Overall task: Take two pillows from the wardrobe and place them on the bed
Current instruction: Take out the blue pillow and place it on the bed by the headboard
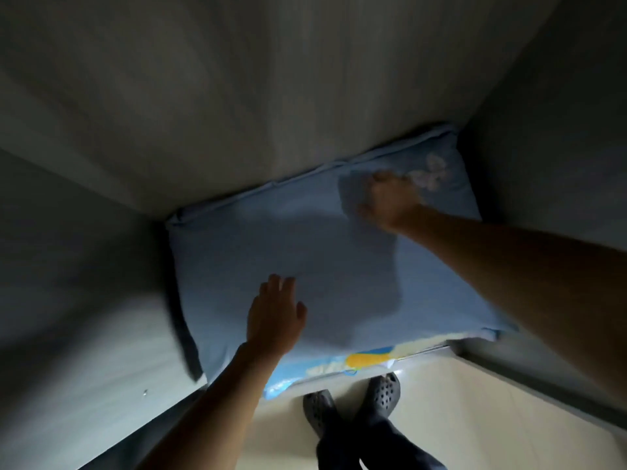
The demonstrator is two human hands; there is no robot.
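— Where can you get in?
— Only from the front: the wardrobe's back wall (305, 96) and side walls (68, 249) box the blue pillow (288, 249) in tightly.
— And above?
— Open room over the pillow. Beneath it, a patterned pillow (366, 361) fills the shelf.

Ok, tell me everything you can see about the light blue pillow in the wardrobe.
The light blue pillow lies flat on the wardrobe floor, filling it, its far edge against the back panel. It looks like soft cotton, with a piped seam and a pale butterfly print near the far right corner. The left hand rests open on its near part; the right hand presses near the butterfly. A brighter patterned pillow peeks from beneath.
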